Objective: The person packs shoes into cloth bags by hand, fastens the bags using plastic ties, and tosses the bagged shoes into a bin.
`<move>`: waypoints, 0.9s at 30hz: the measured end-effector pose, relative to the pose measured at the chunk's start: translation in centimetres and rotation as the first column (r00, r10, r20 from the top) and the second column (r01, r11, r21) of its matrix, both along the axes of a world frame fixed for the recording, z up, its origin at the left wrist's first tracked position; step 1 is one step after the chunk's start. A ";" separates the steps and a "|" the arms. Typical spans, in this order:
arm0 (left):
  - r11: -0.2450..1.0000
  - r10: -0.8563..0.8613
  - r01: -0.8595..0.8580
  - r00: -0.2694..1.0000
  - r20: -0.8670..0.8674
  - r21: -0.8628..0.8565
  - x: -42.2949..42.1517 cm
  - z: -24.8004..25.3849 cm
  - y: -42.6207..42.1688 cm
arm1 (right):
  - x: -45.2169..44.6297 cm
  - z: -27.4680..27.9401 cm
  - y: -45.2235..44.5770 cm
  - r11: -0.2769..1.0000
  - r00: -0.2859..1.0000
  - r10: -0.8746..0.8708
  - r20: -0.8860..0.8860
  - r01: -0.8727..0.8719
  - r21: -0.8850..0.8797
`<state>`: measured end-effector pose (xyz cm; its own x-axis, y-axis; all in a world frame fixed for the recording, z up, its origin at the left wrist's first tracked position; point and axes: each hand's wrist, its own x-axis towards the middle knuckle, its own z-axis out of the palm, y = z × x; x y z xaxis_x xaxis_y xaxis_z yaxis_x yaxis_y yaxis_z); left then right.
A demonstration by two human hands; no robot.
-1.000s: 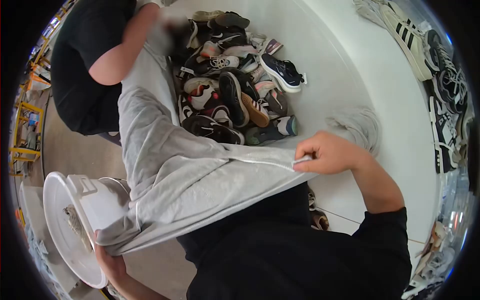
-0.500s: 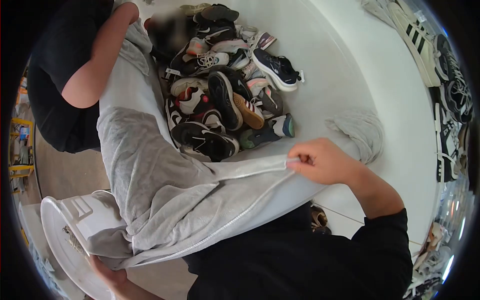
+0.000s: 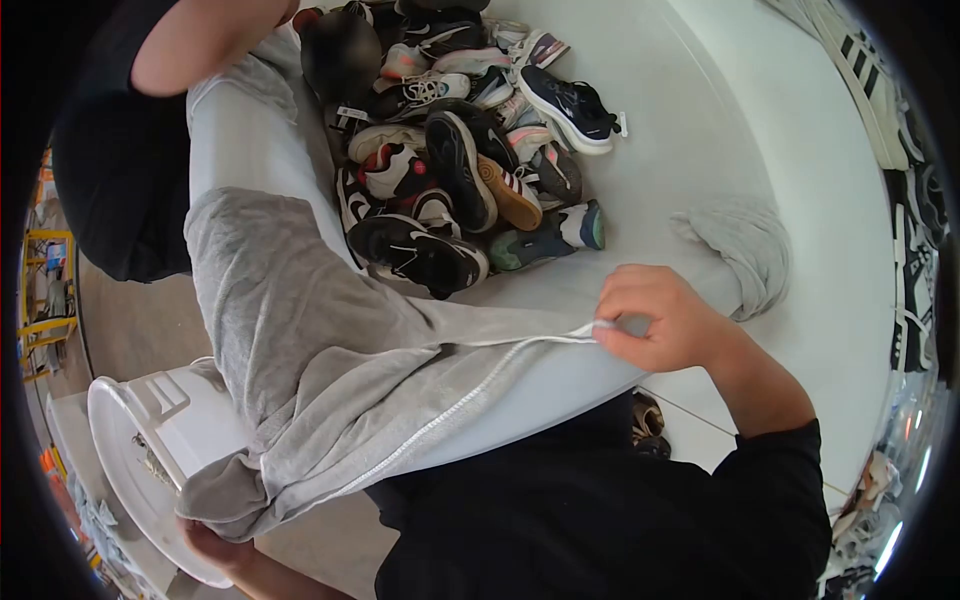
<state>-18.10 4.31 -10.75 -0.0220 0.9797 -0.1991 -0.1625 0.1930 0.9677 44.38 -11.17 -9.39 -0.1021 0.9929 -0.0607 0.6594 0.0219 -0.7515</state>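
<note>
A long grey towel [image 3: 285, 320] with a pale stitched edge lies draped over the rim of a big white tub [image 3: 540, 400]. My right hand [image 3: 660, 318] pinches one corner of it between thumb and fingers, above the near rim. At the lower left, my left hand [image 3: 215, 545] grips the towel's bunched end, with most of its fingers hidden by the cloth. That end hangs beside a white bucket [image 3: 215, 420]. Inside the tub is a heap of sneakers; a black one [image 3: 418, 255] lies closest to the towel.
Another person's bent arm [image 3: 195, 45] reaches over the tub at the upper left. A second grey cloth [image 3: 750, 255] lies crumpled on the right rim. More shoes [image 3: 915, 290] line the far right. Beyond the bucket stands a yellow frame [image 3: 48, 285].
My right hand has drawn the towel's corner slightly right and the edge there has folded narrower. The other person's arm has moved up. The whole view has shifted a little.
</note>
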 end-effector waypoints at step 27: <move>0.901 0.175 0.263 0.506 -0.845 0.344 20.7 -2.1 -2.7 | 10.0 -30.2 19.9 0.848 0.804 0.008 0.595 0.309 -0.430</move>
<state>2.64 1.63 -12.85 0.0828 0.9581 0.2744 0.7634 -0.2379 0.6005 54.39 8.75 -39.62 0.2559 0.8092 -0.5288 0.9187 -0.3738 -0.1275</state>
